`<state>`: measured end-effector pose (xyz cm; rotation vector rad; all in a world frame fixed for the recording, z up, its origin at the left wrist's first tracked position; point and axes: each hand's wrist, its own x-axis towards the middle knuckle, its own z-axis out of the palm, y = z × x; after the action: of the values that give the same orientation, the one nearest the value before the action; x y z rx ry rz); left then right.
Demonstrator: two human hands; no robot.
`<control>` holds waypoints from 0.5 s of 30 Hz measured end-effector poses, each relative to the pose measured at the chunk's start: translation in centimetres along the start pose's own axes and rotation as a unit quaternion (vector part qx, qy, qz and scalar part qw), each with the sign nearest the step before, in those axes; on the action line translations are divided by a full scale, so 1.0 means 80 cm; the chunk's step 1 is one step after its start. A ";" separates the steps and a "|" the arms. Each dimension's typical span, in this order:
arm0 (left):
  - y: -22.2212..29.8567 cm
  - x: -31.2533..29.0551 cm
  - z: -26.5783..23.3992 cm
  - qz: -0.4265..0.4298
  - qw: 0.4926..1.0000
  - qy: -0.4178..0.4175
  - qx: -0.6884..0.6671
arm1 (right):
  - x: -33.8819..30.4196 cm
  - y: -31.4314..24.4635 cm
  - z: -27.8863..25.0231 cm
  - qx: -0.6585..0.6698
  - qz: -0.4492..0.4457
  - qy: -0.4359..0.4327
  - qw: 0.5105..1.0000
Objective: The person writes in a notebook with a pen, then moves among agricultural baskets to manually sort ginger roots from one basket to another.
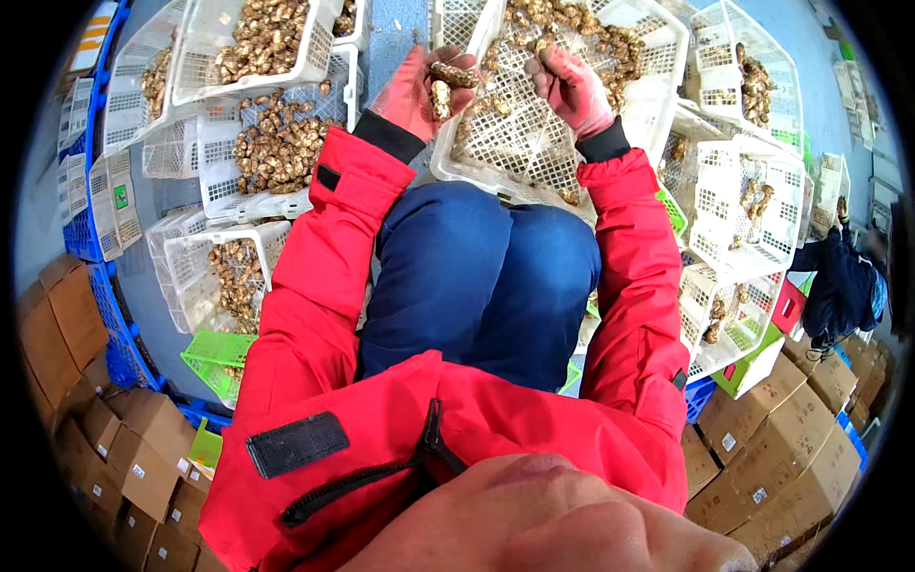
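While the left hand [410,97] cradles tubers [440,99], the right hand [578,93] curls — grip unclear — over a crate [529,143] seemingly placed for reach.

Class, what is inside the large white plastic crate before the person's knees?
Inside the white crate, brown, knobbly, root-like pieces lie mostly toward the far and right sides; grid floor shows mid-crate. The person's right hand hides what lies beneath it.
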<state>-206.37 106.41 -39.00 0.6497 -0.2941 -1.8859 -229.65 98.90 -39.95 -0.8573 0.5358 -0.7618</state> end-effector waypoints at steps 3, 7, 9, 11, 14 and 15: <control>0.010 -0.015 0.017 0.018 1.000 -0.007 0.001 | -0.022 -0.025 0.044 -0.006 0.016 0.015 1.000; 0.018 -0.037 0.043 0.036 0.999 -0.001 0.041 | -0.035 -0.037 0.071 0.001 -0.009 0.051 0.999; 0.017 -0.050 0.054 0.039 0.998 0.006 0.040 | -0.041 -0.049 0.099 0.000 -0.024 0.022 0.999; 0.018 -0.055 0.058 0.042 0.998 -0.019 0.039 | -0.036 -0.061 0.121 -0.024 -0.014 0.000 1.000; 0.018 -0.063 0.062 0.041 0.998 -0.024 0.041 | -0.026 -0.057 0.135 -0.068 -0.003 -0.023 0.997; 0.019 -0.066 0.062 0.040 0.997 -0.022 0.056 | -0.027 -0.058 0.138 -0.063 -0.006 -0.017 0.998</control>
<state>-206.50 110.10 -32.58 0.6629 -0.4494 -1.8181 -225.11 103.76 -29.78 -0.9898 0.5539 -0.7277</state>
